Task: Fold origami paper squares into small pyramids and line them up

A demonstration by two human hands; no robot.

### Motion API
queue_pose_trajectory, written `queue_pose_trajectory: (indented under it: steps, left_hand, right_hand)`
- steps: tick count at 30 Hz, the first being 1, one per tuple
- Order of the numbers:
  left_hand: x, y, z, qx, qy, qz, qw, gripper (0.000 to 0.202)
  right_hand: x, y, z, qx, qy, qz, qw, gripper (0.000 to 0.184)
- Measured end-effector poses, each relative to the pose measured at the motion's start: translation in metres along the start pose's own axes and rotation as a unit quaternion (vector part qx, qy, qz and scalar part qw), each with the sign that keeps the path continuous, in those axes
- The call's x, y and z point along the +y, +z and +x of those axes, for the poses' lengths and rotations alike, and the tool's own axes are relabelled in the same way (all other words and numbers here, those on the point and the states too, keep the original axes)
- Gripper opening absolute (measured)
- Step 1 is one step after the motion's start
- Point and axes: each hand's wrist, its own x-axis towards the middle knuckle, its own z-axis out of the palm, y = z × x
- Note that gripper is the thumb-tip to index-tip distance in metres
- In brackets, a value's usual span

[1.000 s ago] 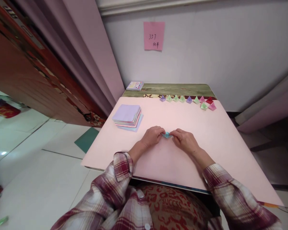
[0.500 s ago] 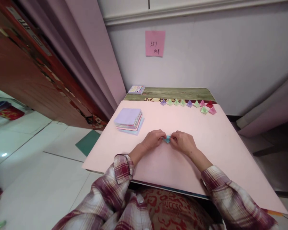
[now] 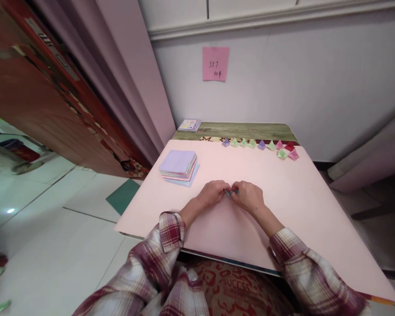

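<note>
My left hand (image 3: 213, 193) and my right hand (image 3: 247, 197) meet over the middle of the pink table top (image 3: 303, 206), fingers pinched together on a small folded teal paper piece (image 3: 231, 192). Only a sliver of the teal paper shows between my fingertips. A stack of pastel square paper sheets (image 3: 179, 163) lies to the left of my hands. Along the far edge stands a row of several small folded paper shapes (image 3: 261, 145) in purple, green, pink and red.
A small colourful paper pack (image 3: 189, 125) lies on the green wooden table (image 3: 250, 130) behind the pink top. A pink note (image 3: 215, 64) hangs on the wall. A curtain and a red-brown door stand to the left. A green sheet (image 3: 122, 197) lies on the tiled floor.
My hands have drawn closer together, and the teal paper is now nearly hidden between my fingers. The view has tilted slightly upward.
</note>
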Motion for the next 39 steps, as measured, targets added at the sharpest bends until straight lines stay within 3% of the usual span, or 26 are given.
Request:
queue_pose_trajectory:
  steps: [10,16,20,39]
  left_hand:
    - [0.017,-0.014,0.002,-0.029,-0.041,0.069,0.996,0.014]
    - [0.037,-0.016,0.014,-0.071,-0.155,0.145,0.975,0.020]
    - [0.046,-0.012,0.021,-0.073,-0.196,0.154,0.966,0.019]
    - [0.064,-0.007,0.031,-0.088,-0.256,0.175,0.947,0.021]
  right_hand:
    - [-0.005,0.000,0.000,-0.020,0.002,-0.024,1.000,0.023]
    - [-0.005,0.004,-0.002,-0.013,0.009,-0.029,0.999,0.025]
    - [-0.005,0.003,-0.005,-0.014,0.002,-0.023,1.000,0.021]
    - [-0.008,0.005,-0.009,-0.017,-0.008,-0.019,1.000,0.029]
